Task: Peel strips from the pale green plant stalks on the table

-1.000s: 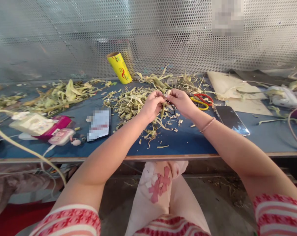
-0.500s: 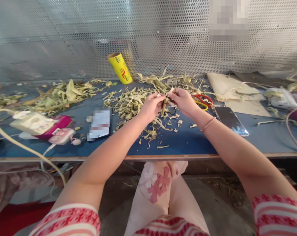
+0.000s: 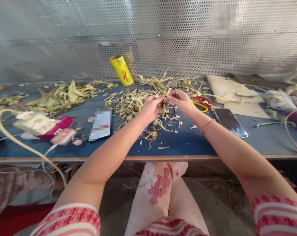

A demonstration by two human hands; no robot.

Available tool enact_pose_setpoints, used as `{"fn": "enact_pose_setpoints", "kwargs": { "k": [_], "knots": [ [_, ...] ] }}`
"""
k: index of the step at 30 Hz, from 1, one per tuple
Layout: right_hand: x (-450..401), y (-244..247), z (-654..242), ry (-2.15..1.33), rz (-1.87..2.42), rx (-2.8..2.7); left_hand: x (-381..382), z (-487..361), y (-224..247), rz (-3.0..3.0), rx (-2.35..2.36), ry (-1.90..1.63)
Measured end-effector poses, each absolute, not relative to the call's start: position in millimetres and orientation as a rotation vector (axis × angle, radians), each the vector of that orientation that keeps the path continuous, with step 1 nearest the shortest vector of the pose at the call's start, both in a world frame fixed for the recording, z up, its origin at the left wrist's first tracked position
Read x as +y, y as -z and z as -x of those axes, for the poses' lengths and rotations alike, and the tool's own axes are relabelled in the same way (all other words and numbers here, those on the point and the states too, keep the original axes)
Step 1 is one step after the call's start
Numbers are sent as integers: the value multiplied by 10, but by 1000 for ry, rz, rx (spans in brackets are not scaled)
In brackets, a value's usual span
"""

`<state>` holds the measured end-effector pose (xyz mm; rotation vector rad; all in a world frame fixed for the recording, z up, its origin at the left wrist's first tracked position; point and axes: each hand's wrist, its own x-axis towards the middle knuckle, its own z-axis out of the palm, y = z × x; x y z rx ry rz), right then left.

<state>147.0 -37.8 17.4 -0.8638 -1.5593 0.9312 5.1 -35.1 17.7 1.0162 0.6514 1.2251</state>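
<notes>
Over the middle of the table, my left hand and my right hand meet with fingertips pinched. Between them is a dried leaf strip, greenish-brown and knotted, with one end hanging down and a pale end sticking up. A thin dark loop shows beside it, under my right fingers. To the left of and behind my left hand spreads a pile of small knotted leaf pieces. Longer dried leaves lie just beyond my hands. Small leaf scraps are scattered on the blue tabletop in front.
At left are a phone, a pink-and-white device with cables and a leaf heap. A yellow cardboard tube leans behind. Right of my hands are red-and-yellow loops, another phone and brown paper.
My hands stay together at nearly the same spot. My right fingers have shifted slightly, and more of the knotted strip and its upright pale end now shows. The view has moved slightly.
</notes>
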Motion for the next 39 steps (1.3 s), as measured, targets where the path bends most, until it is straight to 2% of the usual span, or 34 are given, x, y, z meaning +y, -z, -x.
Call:
{"fn": "enact_pose_setpoints", "kwargs": {
  "k": [10, 39],
  "knots": [
    [-336, -157, -1511, -661, 984, -1657, -325, -46, -171, -992, 677, -1251],
    [-303, -128, -1503, -627, 1010, -1673, -329, -42, -174, -1007, 749, -1231]
  ]
}}
